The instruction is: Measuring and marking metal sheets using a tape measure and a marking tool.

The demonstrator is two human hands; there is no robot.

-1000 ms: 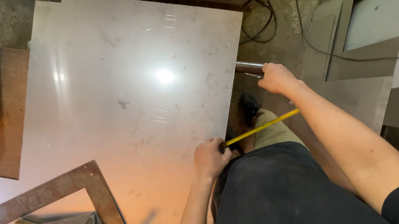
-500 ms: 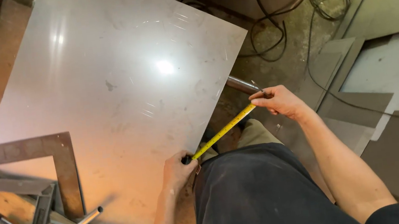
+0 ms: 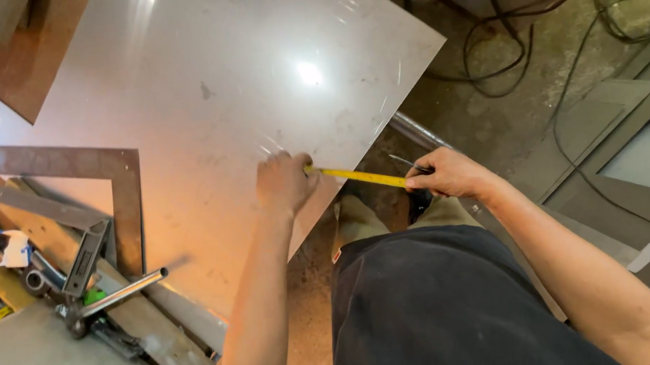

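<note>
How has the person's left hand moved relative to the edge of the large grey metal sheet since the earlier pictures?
Yes. The left hand has moved inward from the near edge onto the large grey metal sheet, pinning the yellow measuring tape there.

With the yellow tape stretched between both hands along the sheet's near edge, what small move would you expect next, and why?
Probably a slight pull by the right hand to draw the yellow tape taut and flat along the edge of the metal sheet. The left hand pins the tape's end on the sheet, while the right hand holds the other end, along with a thin dark pen-like tool, just off the edge.
</note>
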